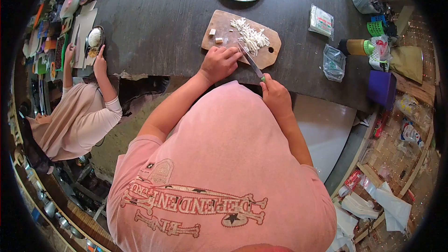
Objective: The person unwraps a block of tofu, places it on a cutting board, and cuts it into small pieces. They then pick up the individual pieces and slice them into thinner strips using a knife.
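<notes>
Left hand (pixel 219 63) is curled knuckles-up on the cutting board (pixel 224 21), fingers closed over the piece being cut; the piece is hidden under them, right against the knife (pixel 249 60). White strips (pixel 254 37) piled mid-board look light, soft, snappable and probably damp, so pin near the cut with fingertips tucked and don't squeeze. Right hand (pixel 276 94) is wrapped tight round the green knife handle at the table edge.
</notes>
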Demonstrator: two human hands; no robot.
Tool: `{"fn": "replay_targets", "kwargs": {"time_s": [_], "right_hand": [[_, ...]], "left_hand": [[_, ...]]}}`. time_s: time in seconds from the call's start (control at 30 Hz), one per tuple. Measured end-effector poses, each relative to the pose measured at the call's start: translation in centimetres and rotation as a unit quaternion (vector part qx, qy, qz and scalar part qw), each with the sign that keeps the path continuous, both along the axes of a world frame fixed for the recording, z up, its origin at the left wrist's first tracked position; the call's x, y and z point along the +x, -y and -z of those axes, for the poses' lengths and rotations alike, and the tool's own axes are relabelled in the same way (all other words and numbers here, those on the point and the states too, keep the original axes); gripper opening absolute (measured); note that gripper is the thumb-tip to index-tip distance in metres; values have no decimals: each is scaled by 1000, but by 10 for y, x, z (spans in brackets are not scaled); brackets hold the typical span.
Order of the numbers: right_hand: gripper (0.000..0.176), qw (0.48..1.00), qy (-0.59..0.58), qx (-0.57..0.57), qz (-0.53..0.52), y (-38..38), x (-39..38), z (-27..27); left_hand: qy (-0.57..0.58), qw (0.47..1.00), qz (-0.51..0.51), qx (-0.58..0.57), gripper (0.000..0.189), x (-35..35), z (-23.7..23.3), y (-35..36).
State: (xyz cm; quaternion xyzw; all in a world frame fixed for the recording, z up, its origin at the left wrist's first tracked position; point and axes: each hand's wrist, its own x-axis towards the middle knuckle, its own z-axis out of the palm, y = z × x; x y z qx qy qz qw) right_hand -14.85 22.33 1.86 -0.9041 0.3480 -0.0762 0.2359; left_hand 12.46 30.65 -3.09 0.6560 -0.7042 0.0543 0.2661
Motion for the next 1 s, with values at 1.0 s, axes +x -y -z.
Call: {"fn": "replay_targets", "kwargs": {"time_s": [1.0], "right_hand": [[28,1000,14,3,15,4,3,-18]], "left_hand": [[18,1000,2,-8,37,-1,-6,-1]]}}
